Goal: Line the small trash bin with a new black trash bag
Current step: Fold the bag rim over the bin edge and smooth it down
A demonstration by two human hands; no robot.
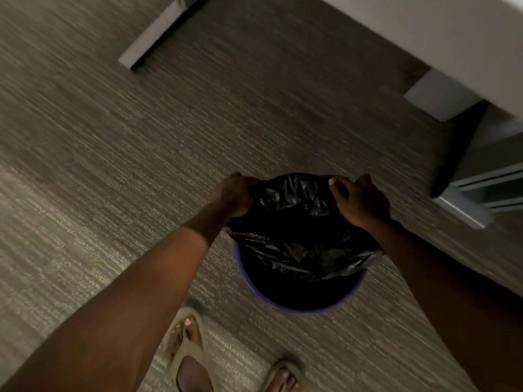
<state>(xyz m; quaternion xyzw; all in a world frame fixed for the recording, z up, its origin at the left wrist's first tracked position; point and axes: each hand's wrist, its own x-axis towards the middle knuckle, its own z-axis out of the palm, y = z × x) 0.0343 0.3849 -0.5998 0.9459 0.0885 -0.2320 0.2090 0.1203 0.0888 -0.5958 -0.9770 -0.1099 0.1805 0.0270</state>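
Observation:
A small round bin with a purple-blue rim (pixel 297 309) stands on the carpet in front of my feet. A crinkled black trash bag (pixel 297 222) is spread over its far half, the bag's mouth held open above the bin. My left hand (pixel 236 195) grips the bag's edge on the left. My right hand (pixel 360 200) grips the edge on the right. The near part of the rim shows bare, and the bin's inside is dark.
Grey carpet (pixel 113 165) covers the floor. A pale desk or cabinet (pixel 424 32) overhangs at the top right, with its grey legs (pixel 441 100) and a metal base (pixel 475 199) close to the right of the bin. My sandalled feet (pixel 189 349) stand just below the bin.

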